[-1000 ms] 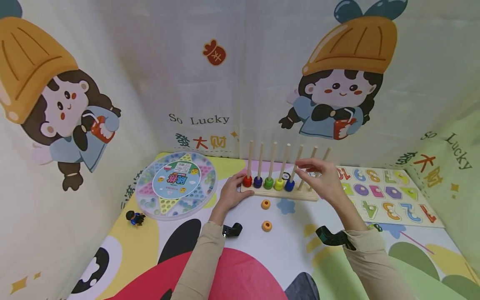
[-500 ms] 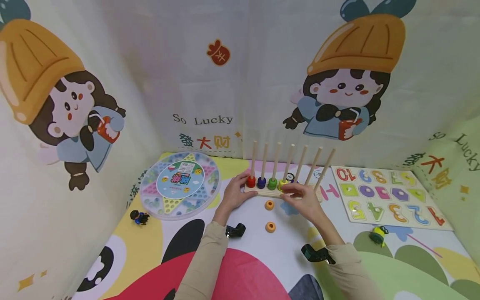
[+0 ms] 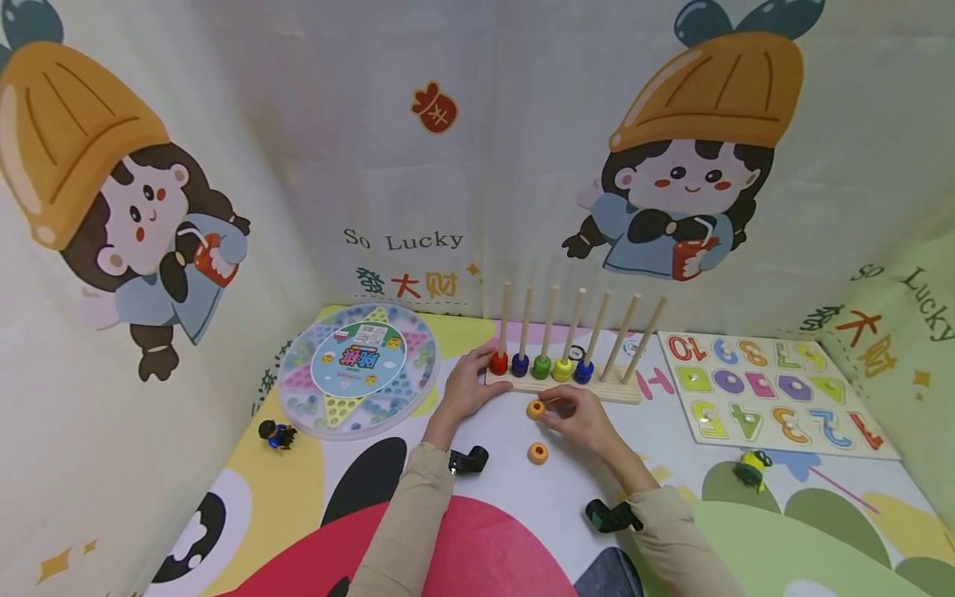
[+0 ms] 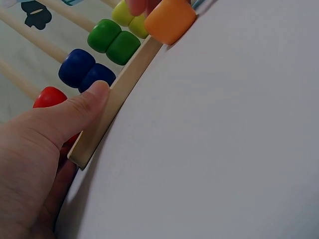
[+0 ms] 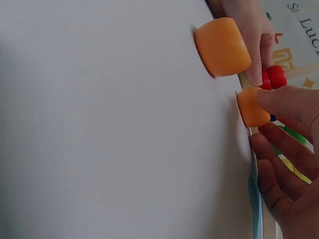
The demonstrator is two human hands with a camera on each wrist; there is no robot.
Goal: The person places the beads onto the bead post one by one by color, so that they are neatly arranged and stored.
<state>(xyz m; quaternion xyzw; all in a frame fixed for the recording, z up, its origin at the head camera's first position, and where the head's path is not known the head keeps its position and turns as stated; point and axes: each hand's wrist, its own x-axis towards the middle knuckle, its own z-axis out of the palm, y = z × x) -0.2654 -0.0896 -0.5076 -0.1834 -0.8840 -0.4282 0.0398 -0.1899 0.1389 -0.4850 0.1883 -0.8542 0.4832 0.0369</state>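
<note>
A wooden peg rack (image 3: pixel 621 392) stands on the table with several upright pegs in a row. Red beads (image 3: pixel 498 363), dark blue beads (image 3: pixel 520 365), green beads (image 3: pixel 542 367), yellow beads (image 3: pixel 563 371) and blue beads (image 3: pixel 584 372) sit low on its pegs; the two rightmost pegs are bare. My left hand (image 3: pixel 466 387) grips the rack's left end, thumb along the front edge of the base (image 4: pixel 117 99). Just in front of the rack, my right hand (image 3: pixel 585 420) pinches an orange bead (image 5: pixel 252 108) between thumb and fingers. Another orange bead (image 3: pixel 537 453) lies nearer to me.
A round Chinese checkers board (image 3: pixel 354 369) lies to the left, with a small dark toy figure (image 3: pixel 277 434) near it. To the right are a number puzzle board (image 3: pixel 776 394) and a small yellow-green toy (image 3: pixel 753 469). A printed curtain (image 3: pixel 522 166) hangs behind.
My right hand has come down and left from the rack's right-hand pegs to the farther orange bead and now pinches it. My left hand keeps its grip on the rack.
</note>
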